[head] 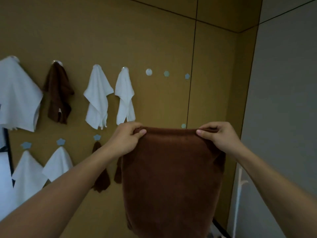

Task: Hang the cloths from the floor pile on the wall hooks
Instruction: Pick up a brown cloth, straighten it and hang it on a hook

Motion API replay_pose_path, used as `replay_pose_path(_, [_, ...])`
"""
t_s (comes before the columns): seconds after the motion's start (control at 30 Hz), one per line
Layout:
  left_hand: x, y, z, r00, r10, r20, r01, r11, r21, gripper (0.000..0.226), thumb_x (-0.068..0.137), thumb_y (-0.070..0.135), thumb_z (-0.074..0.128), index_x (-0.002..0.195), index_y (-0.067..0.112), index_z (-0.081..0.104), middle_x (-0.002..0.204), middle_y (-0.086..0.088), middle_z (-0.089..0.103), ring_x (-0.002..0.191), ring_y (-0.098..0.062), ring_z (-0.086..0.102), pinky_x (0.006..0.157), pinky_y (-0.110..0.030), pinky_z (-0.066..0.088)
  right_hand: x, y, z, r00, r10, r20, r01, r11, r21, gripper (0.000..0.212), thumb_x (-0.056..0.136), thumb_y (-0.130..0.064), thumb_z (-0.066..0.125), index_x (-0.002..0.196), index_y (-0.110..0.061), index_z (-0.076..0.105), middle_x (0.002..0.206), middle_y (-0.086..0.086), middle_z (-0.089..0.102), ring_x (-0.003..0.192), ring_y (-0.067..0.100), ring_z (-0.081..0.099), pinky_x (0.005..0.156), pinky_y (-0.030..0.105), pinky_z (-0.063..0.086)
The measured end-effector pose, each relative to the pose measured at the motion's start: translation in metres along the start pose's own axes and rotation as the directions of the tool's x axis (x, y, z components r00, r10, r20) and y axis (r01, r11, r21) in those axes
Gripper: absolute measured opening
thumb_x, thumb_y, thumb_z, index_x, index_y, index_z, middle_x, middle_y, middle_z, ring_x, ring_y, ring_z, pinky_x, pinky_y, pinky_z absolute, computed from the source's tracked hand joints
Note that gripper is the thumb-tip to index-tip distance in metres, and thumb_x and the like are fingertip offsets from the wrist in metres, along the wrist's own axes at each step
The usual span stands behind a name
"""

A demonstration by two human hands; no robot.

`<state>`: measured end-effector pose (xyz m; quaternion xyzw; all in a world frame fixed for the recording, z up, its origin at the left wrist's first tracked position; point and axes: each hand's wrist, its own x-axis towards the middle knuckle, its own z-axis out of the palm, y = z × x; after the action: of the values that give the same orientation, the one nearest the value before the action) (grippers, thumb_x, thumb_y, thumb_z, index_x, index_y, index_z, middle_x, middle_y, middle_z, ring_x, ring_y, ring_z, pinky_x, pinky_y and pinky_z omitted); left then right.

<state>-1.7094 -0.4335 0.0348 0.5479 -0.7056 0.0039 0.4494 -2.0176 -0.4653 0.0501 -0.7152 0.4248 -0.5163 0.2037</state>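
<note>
We hold the brown cloth (171,177) before the wall, left hand (127,140) and right hand (219,136) pinching its top corners, hiding lower hooks; three bare hooks (148,72) stand above.

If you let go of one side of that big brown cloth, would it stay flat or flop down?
Probably flop. The brown cloth sags between the left hand and right hand pinching its top edge, so it looks soft, not stiff. It would likely swing down from the other hand. It looks thick, maybe a bit heavy.
</note>
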Motion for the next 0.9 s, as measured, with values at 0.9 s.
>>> replay_pose_path(0.9, [0.338, -0.147, 0.051, 0.840, 0.540, -0.046, -0.496, 0.801, 0.336, 0.057, 0.081, -0.019, 0.051, 0.110, 0.025, 0.076, 0.110, 0.012, 0.062, 0.100, -0.013, 0.063, 0.087, -0.023, 0.051, 0.373, 0.107, 0.095, 0.770, -0.632, 0.092, 0.580, 0.632, -0.514, 0.040, 0.087, 0.007, 0.058, 0.099, -0.026, 0.077, 0.094, -0.005, 0.070, 0.086, 0.019, 0.065, 0.075, 0.041, 0.057])
